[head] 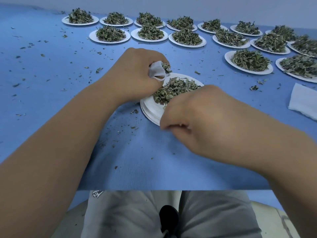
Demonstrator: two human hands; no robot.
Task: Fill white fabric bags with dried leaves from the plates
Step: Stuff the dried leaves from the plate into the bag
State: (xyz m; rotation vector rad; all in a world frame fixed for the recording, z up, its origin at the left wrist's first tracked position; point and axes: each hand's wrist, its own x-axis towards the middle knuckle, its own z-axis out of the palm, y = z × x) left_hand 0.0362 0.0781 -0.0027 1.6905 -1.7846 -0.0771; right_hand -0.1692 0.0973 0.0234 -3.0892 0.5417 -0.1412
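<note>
**Bag mouth up and to the left of the leaf pile, right hand nearer the leaves**

The blue cloth-covered counter (51, 69) carries many round white paper plates heaped with dried green leaves (109, 33), ranged along its far side and to the right, well apart from the work. A flat white folded cloth piece (303, 100) lies at the right edge; whether it is a spare bag cannot be told. Loose leaf crumbs are scattered over the cloth

Nearer in sits the working stack of white paper plates (151, 109), bearing a loose pile of dried green leaves (173, 91). The right hand (197, 121) lies over the near right part of this stack, its grip curled downward at the rim; the fingertips are turned under, so I cannot tell whether they pinch leaves or nothing

The left hand (135, 73) hovers just beyond the far left rim, its grip clenched around a small white fabric bag (156, 71). The bag's mouth faces right, toward the pile, and a tuft of leaves already shows at the opening

Judged from this, the next move turns on a short diagonal: the bag lies up and to the left of the right hand, with the pile between them. The right hand is nearer the leaves, so it would gather and carry across the plate to the held-open mouth, where spilling seems the main risk
</note>
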